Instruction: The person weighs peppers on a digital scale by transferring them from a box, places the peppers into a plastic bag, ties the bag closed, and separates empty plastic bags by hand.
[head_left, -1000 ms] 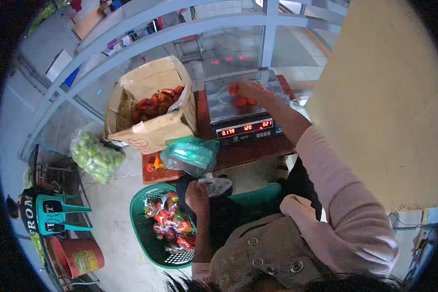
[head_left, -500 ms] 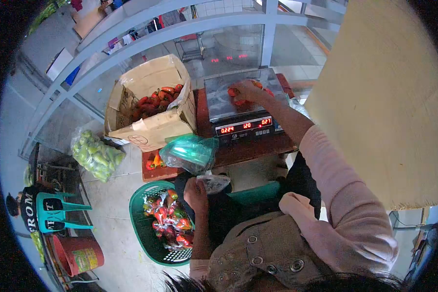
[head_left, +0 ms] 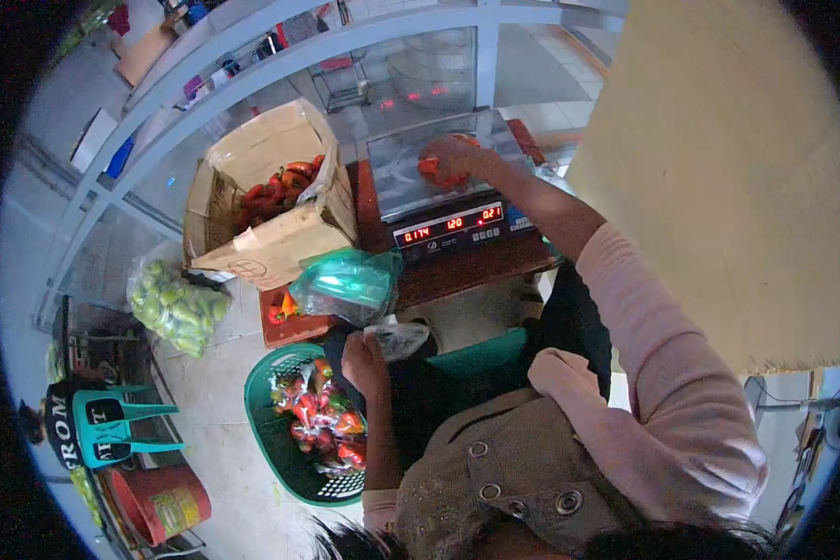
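On the metal plate of a digital scale (head_left: 392, 191), my right hand (head_left: 459, 161) is closed round red peppers (head_left: 429, 168). The red display reads 0.174, 1.20 and 0.21. My left hand (head_left: 364, 362) is low over my lap, its fingers closed on a small clear plastic bag (head_left: 399, 342). Just above it lies a bundle of greenish clear plastic bags (head_left: 347, 280) on the table edge. Left of my left hand, a green basket (head_left: 257, 420) holds several plastic-wrapped packs of red and green peppers (head_left: 322, 411).
An open cardboard box (head_left: 294, 243) of red peppers stands left of the scale. A few loose peppers (head_left: 285, 306) lie on the red table (head_left: 439, 280). A bag of green peppers (head_left: 173, 303), a red bucket (head_left: 163, 504) and a seated person (head_left: 58, 425) are at the left.
The view has shifted slightly. My right hand remains over the scale, its fingers now gathered round peppers. The display went from 0.179 to 0.224, then 0.174. My left hand still holds the bag.
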`<state>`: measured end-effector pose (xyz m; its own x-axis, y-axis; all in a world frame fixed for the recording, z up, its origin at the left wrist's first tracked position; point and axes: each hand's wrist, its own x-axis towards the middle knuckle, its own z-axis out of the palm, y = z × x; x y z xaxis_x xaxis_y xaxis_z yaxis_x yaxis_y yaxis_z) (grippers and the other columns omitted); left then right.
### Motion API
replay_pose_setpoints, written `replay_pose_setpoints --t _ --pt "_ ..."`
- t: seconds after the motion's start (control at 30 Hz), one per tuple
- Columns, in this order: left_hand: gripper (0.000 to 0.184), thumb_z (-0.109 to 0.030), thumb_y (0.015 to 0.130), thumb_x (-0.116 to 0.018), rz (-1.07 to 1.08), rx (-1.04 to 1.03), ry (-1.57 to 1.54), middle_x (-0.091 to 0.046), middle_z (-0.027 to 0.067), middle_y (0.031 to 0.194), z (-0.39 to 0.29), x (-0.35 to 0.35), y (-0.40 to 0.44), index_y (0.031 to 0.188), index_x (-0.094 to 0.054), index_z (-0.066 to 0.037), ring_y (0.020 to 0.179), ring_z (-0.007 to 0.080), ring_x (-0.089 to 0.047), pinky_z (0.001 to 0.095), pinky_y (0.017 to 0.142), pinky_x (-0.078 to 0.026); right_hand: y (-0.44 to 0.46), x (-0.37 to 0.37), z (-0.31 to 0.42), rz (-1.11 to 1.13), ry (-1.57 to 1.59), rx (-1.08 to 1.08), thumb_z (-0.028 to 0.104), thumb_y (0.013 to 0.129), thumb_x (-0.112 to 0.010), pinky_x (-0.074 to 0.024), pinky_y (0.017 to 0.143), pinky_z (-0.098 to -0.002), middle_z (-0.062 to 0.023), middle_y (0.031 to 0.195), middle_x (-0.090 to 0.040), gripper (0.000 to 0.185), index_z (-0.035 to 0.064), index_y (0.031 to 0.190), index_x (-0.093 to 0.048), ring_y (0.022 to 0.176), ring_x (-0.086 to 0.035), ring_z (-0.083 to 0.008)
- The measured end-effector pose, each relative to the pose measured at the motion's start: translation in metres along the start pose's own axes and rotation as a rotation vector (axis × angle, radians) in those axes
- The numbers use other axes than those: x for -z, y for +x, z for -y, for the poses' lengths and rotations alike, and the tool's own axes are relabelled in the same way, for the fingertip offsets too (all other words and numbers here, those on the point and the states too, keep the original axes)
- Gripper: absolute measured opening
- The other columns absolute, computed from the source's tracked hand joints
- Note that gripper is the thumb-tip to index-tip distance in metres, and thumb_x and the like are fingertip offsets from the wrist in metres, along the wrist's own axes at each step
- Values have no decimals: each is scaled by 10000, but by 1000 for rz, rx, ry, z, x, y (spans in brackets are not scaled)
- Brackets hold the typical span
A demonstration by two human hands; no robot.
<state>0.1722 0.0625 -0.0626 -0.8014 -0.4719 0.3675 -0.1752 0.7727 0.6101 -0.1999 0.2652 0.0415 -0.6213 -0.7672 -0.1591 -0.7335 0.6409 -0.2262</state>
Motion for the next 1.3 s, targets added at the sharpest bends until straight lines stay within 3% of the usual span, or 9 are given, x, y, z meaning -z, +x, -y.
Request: replay_pose_setpoints --t 0.17,0.27,0.43,0.73,0.83,0.93,1.03,1.17,1.3 --pt "215 -191 837 -531 -8 -26 1 -513 186 703 -4 3 2 722 -502 -12 670 385 -532 454 596 -412 30 -25 -38 -315 227 -9 230 665 -710 -502 740 -388 -107 880 -672 413 117 1056 -641 810 -641 -244" --pt "207 -183 829 -532 -28 -51 19 -509 184 698 1 -1 1 719 -500 -11 661 383 -527 447 591 -410 4 47 0 -234 342 41 188 687 -706 -496 746 -357 -79 894 -677 399 94 1068 -637 834 -630 -197" --pt "197 -180 826 -521 -10 -1 -82 -501 187 698 0 1 0 723 -507 -12 672 383 -525 450 596 -406 19 69 7 -214 803 217 196 752 -685 -480 760 -321 -55 919 -668 351 70 1075 -632 869 -602 -146" --pt "237 -230 845 -511 22 7 -27 -497 179 707 2 3 0 743 -499 -16 685 391 -521 462 600 -397 28 98 64 -195 880 164 236 779 -681 -456 811 -301 -45 1024 -620 326 89 1067 -636 920 -567 -141" --pt "236 -231 852 -504 -5 -15 -57 -494 178 700 4 2 0 740 -500 -23 685 388 -521 463 599 -395 39 90 59 -207 1047 238 232 754 -708 -519 715 -322 -28 931 -663 271 115 997 -682 845 -605 -140" --pt "234 -229 855 -504 -22 -45 -9 -491 175 695 7 -2 0 736 -497 -27 681 384 -520 458 598 -397 48 78 40 -200 975 136 236 783 -671 -471 717 -292 -24 969 -635 292 110 1044 -648 859 -564 -141" --pt "213 -212 852 -512 -7 -12 -11 -501 171 696 4 1 1 746 -506 -27 688 379 -526 454 608 -404 54 51 9 -72 797 219 239 781 -660 -476 704 -311 -48 902 -656 278 87 1014 -659 831 -584 -160" --pt "176 -186 840 -522 31 37 -93 -522 167 734 -1 5 3 772 -519 -23 716 381 -534 454 623 -412 39 2 -14 -150 484 151 307 785 -636 -463 744 -347 -75 873 -642 308 66 976 -653 833 -587 -194" --pt "179 -186 841 -518 49 49 -26 -507 165 741 6 1 3 773 -505 -21 711 382 -521 456 611 -400 46 -29 -34 -236 630 59 408 826 -573 -431 827 -368 -58 938 -589 363 98 1007 -624 895 -566 -207"
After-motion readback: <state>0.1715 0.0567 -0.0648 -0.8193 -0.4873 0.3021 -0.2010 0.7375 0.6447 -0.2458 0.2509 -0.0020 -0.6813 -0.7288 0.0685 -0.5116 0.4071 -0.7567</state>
